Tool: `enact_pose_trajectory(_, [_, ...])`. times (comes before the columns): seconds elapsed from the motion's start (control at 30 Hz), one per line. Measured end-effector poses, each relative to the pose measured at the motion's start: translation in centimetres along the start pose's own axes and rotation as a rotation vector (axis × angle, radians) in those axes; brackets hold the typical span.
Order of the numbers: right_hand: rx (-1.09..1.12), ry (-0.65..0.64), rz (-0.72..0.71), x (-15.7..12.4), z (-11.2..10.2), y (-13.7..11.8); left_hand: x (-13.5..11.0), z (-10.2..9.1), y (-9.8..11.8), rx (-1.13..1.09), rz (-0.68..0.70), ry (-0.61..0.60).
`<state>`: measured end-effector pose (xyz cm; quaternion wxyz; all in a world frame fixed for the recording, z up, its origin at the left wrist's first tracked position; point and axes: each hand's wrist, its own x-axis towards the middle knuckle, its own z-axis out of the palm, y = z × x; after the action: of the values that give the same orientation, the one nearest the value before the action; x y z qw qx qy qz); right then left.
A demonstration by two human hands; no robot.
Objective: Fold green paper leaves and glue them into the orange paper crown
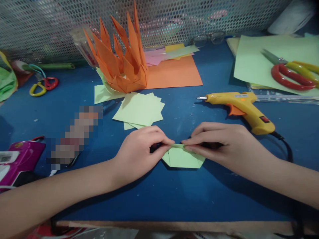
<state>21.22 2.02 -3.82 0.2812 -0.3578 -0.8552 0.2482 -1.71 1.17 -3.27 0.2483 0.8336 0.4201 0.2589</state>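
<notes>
A small folded piece of light green paper [183, 158] lies on the blue table top [174, 196] in front of me. My left hand [141, 149] pinches its upper left edge with thumb and fingers pressed together. My right hand [219, 141] pinches the upper right edge, fingertips meeting the left hand's over the fold. A stack of light green paper squares [139, 109] lies just beyond my hands. Behind it stands a spiky orange folded-paper model [122, 63].
A yellow glue gun [243, 108] lies right of my hands, its black cord trailing right. Red-and-yellow scissors [294, 73] rest on a green sheet [251, 63] at far right. An orange sheet [174, 73], small scissors [43, 84], a magenta object [20, 159] and a mesh wall [159, 20] surround the area.
</notes>
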Motion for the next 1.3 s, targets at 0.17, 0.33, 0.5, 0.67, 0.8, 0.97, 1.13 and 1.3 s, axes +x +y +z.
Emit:
enact_pose_trajectory(0.17, [-0.024,-0.014,-0.243,0.1,-0.5,1.2,0.0,-0.6,-0.5,0.228,0.299,-0.012])
enact_pose_trajectory(0.33, [-0.145,-0.168,-0.497,0.2,-1.5,1.8,-0.3,-1.1,0.1,0.565,0.539,-0.036])
enact_pose_trajectory(0.5, [-0.246,-0.216,-0.529,-0.2,-2.0,1.6,-0.6,-1.2,1.0,0.658,0.701,-0.013])
enact_pose_trajectory(0.67, [-0.342,-0.191,-0.560,-0.4,-2.0,1.2,-0.7,-1.4,1.2,0.698,0.829,-0.045])
enact_pose_trajectory(0.8, [-0.329,-0.231,-0.539,-0.3,-2.3,0.9,-0.7,-1.5,1.1,0.698,0.834,-0.086])
enact_pose_trajectory(0.97, [-0.300,-0.261,-0.525,-0.2,-2.6,1.0,-0.6,-1.4,1.3,0.669,0.777,-0.082])
enact_pose_trajectory(1.13, [-0.292,-0.302,-0.533,0.0,-2.8,1.2,-0.8,-1.7,1.6,0.666,0.669,-0.070])
enact_pose_trajectory(1.3, [-0.295,-0.331,-0.530,0.0,-2.9,1.0,-0.9,-2.0,1.5,0.578,0.492,-0.162])
